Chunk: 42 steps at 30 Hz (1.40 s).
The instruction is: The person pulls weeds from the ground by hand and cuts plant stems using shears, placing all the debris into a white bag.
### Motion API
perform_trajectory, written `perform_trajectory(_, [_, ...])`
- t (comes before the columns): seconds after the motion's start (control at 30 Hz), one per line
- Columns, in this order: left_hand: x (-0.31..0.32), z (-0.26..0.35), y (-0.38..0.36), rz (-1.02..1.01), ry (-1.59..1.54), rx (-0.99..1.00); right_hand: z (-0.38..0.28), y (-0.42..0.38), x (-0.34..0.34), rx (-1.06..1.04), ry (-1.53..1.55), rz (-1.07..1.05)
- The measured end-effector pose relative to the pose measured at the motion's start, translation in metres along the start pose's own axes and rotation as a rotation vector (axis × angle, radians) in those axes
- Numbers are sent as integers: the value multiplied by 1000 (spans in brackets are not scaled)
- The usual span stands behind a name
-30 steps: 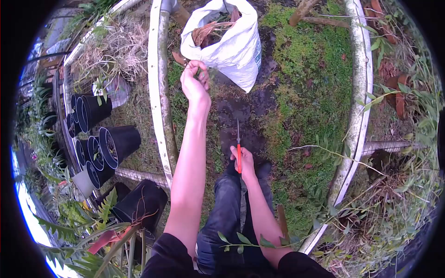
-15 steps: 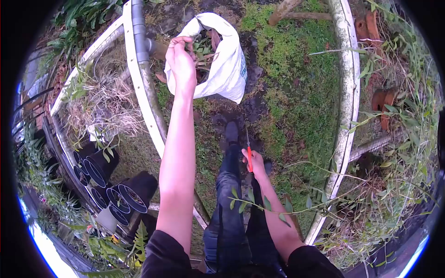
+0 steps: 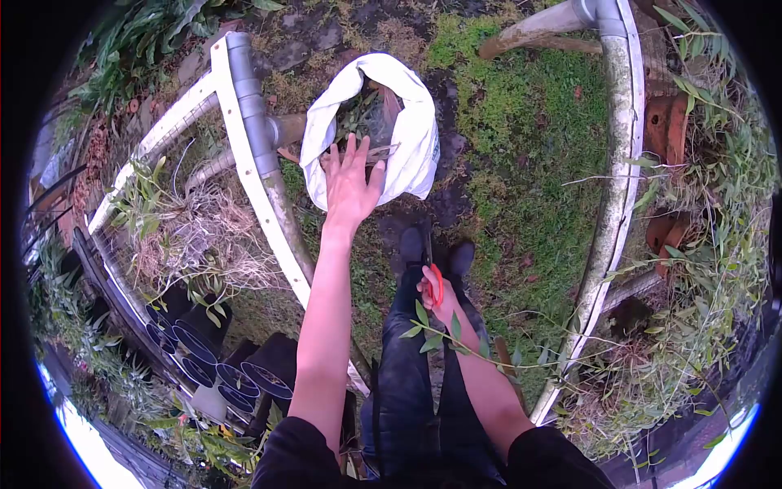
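Observation:
My left hand (image 3: 353,186) reaches over the near rim of a white sack (image 3: 414,163), its fingers spread and nothing held in them. Green leaves and dry brown plant bits (image 3: 366,122) lie inside the open sack. Lower down, in front of my legs, my right hand (image 3: 441,298) is closed around red-handled scissors (image 3: 437,281). Their dark blades point forward, over the ground near my shoes. A thin leafy stem (image 3: 481,349) crosses in front of my right forearm.
White-edged bench frames with pipe legs stand at left (image 3: 252,167) and right (image 3: 617,163). Black pots (image 3: 273,367) sit lower left. Dry roots and leafy plants (image 3: 700,326) trail over both frames. Mossy ground (image 3: 538,163) lies between them.
My left hand has gone from fingers bunched at the sack's left rim to spread over its near side. The view has shifted, and both shoes now show. The scissors stay in my right hand.

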<state>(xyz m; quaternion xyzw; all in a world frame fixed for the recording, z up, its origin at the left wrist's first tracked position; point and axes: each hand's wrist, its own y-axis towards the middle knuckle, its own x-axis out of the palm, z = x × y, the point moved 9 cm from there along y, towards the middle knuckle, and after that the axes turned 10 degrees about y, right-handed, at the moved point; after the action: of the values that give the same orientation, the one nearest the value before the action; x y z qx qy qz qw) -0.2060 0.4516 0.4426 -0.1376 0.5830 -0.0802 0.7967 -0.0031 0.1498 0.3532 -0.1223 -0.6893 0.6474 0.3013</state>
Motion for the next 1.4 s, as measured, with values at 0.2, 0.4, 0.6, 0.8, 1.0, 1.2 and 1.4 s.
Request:
perform_trajectory(0.2, [-16,25,-12,182,-36,-31,-11,38,26,125,631,-328])
perform_trajectory(0.4, [-43,57,-14,379,-140,-7,-18,46,21,222,248,41])
perform_trajectory(0.6, [-34,86,4,455,-213,-43,-81,55,40,212,24,12])
perform_trajectory(0.8, [-9,131,43,276,-484,56,-199,85,42,-29,188,-22])
perform_trajectory(1.0, [44,162,83,-131,-649,98,-319,102,12,-359,-6,172])
perform_trajectory(1.2, [115,153,128,-224,-618,10,-408,128,0,-524,-413,332])
perform_trajectory(1.4, [219,145,189,-288,-509,-174,-466,225,-43,-667,-406,345])
